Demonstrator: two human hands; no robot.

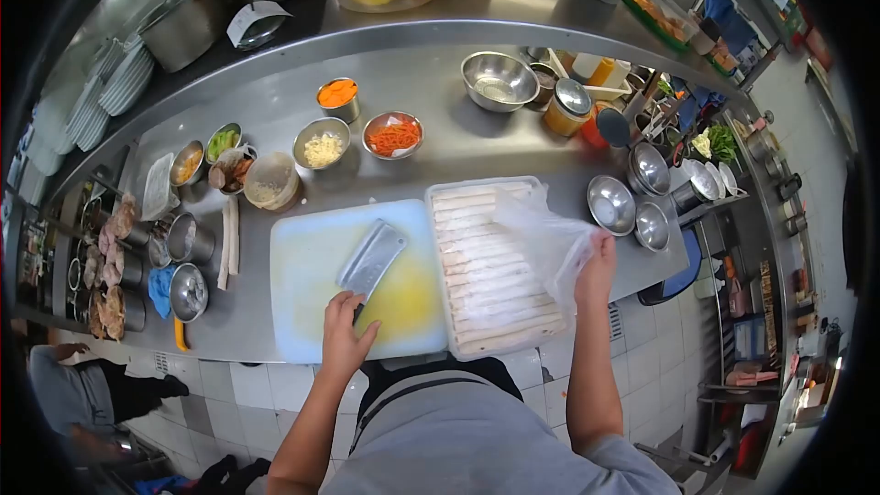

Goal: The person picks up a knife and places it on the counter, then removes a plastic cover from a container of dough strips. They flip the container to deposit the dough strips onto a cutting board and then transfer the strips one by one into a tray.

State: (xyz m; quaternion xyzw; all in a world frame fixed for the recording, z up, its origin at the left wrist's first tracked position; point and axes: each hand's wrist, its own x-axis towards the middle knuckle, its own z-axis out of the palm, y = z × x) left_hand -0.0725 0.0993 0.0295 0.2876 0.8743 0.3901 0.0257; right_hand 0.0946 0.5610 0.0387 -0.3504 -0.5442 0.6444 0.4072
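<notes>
A cleaver [374, 257] lies on the pale blue cutting board [302, 312], its blade pointing away from me. My left hand [346, 328] is at the cleaver's dark handle, with fingers closed around its upper part. To the right of the board is a plastic tray [500, 346] filled with a row of long pale rolls [486, 270]. Pinched in my right hand [596, 268] is the edge of a clear plastic sheet [550, 243], lifted off the tray's right side and still draped over some rolls.
Bowls of chopped garlic [323, 148], shredded carrot [394, 136] and other ingredients stand behind the board. Empty metal bowls [611, 205] sit right of the tray. A steel shelf [440, 34] crosses above. Another person [78, 394] stands at lower left.
</notes>
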